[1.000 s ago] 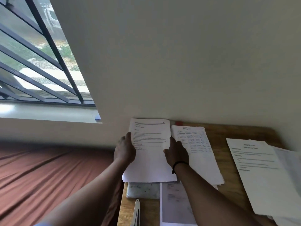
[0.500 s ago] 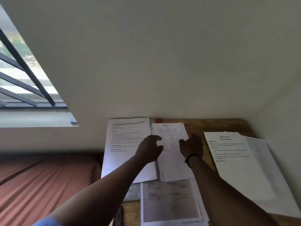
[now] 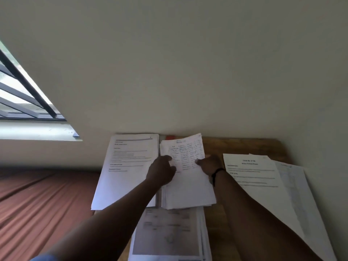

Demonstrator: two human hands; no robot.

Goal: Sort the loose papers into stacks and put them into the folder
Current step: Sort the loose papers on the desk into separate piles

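Both hands grip the middle stack [image 3: 188,178] on the tabletop [image 3: 235,146]: left fingers [image 3: 168,159] and right fingers [image 3: 200,162] pinch its sides. Square edges evenly before lifting.

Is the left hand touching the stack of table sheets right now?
Touching. The head view shows the left hand lying on the stack of table sheets, fingers over its left edge.
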